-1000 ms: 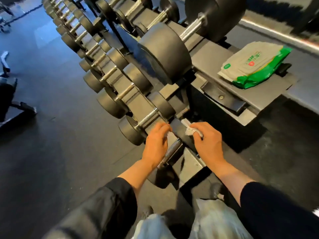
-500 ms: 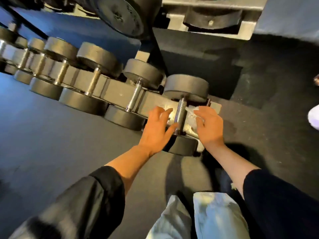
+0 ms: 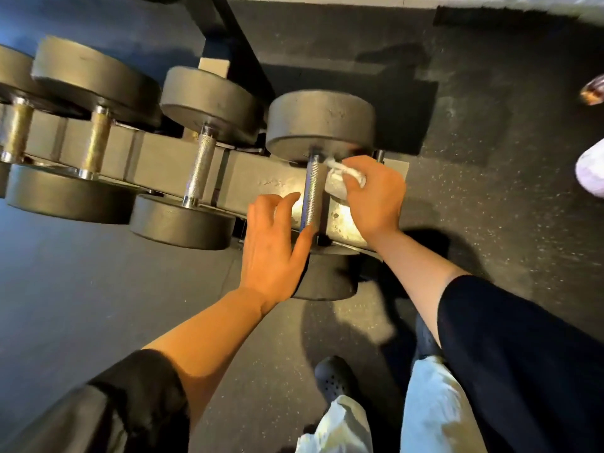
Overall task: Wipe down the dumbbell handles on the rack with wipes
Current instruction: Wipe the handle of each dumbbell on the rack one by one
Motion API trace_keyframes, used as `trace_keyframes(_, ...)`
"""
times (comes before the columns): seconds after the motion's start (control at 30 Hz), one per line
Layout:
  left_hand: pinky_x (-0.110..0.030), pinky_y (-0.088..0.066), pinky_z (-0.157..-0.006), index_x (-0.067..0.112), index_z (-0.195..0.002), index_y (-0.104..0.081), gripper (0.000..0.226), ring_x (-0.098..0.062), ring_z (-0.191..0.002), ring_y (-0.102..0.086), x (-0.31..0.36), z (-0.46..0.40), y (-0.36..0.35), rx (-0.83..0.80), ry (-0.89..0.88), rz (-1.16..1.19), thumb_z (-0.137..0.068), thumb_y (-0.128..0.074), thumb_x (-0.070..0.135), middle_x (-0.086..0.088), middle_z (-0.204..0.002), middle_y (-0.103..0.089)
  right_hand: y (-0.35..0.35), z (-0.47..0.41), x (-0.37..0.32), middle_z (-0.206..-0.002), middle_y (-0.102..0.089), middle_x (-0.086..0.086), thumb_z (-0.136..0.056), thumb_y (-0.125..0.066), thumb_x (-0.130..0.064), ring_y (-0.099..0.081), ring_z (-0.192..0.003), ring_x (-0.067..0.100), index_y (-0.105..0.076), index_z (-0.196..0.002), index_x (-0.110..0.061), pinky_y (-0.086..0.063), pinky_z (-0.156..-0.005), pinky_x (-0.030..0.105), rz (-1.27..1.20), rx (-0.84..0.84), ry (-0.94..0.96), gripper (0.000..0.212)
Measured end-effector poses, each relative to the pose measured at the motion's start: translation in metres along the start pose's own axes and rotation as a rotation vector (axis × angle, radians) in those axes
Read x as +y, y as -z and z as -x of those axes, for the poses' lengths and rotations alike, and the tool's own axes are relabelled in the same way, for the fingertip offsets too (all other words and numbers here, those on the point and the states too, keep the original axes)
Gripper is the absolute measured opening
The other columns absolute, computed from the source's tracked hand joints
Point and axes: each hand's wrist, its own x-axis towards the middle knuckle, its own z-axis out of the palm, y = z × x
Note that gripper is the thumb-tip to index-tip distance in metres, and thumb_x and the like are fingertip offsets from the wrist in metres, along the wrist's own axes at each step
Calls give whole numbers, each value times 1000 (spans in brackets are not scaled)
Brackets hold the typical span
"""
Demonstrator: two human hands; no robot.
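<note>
R grip (image 3: pixel 376 194) pinching wipe (image 3: pixel 340 183) by handle (image 3: pixel 313 194), L grip (image 3: pixel 271 246) apart; speckled rubber floor (image 3: pixel 490 207).

left hand (image 3: pixel 269 253): palm down, fingers spread and loosely extended, holding nothing. right hand (image 3: pixel 376 194): fingers curled in a closed grip, knuckles up. both forearms bare, extended forward; dark sleeves pushed up near the elbows.

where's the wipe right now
In the head view, the wipe is bunched in the right hand, right of centre, against the right side of the end dumbbell's handle, just below its far weight plate.
</note>
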Motion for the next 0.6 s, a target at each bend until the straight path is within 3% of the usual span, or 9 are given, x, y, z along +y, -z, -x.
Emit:
trace_keyframes(0.07,-26,-35,-83,10,-132,-46,53,-10,-105,-31,-1,-1,-1,5,3,10,-90,-39,41,-9,-115,-41,-9,-7,0,-97,-70,2,-87,-59,-15,-60,-91,15,-70,-102,-23,-47,-78,23,55,27,18,21)
trace_keyframes(0.1,-25,-34,-83,9,-131,-46,52,-8,-104,-30,-2,-2,-2,8,4,17,-90,-38,41,-9,-114,-41,-12,-9,0,-95,-70,0,-87,-59,-14,-61,-89,14,-71,-100,-22,-48,-77,24,30,34,23,19)
trace_keyframes(0.2,-24,-32,-82,9,-130,-48,51,-6,-104,-28,-3,-3,-2,6,7,26,-89,-39,39,-8,-113,-40,-15,-7,-3,-85,-66,-7,-85,-61,-5,-59,-76,-1,-71,-94,-15,-46,-70,8,-195,8,6,17)
trace_keyframes(0.27,-22,-31,-80,9,-129,-48,51,-6,-102,-28,-3,-3,-3,5,9,15,-88,-39,39,-8,-111,-41,-18,-2,-3,-86,-64,-10,-83,-62,0,-58,-77,-8,-71,-98,-12,-44,-71,4,-279,-18,-24,20)
trace_keyframes(0.4,-23,-31,-78,9,-128,-49,52,-7,-101,-30,-1,-3,-4,9,23,7,-88,-39,39,-8,-110,-41,-24,2,4,-92,-66,-7,-77,-66,6,-59,-81,-5,-70,-104,-7,-45,-79,6,-339,-73,-78,30)
trace_keyframes(0.5,-23,-31,-78,9,-128,-49,52,-8,-100,-30,-1,-2,-5,11,33,2,-87,-41,39,-8,-110,-41,-24,4,7,-84,-65,-7,-74,-70,3,-62,-82,6,-71,-92,-9,-48,-78,13,-327,-75,-71,21)
trace_keyframes(0.6,-20,-30,-76,10,-129,-48,53,-7,-100,-29,-1,-2,-5,12,39,-8,-86,-42,40,-7,-110,-40,-22,13,11,-75,-60,-17,-73,-72,2,-60,-74,2,-69,-82,-17,-48,-72,12,-337,-120,-86,22)
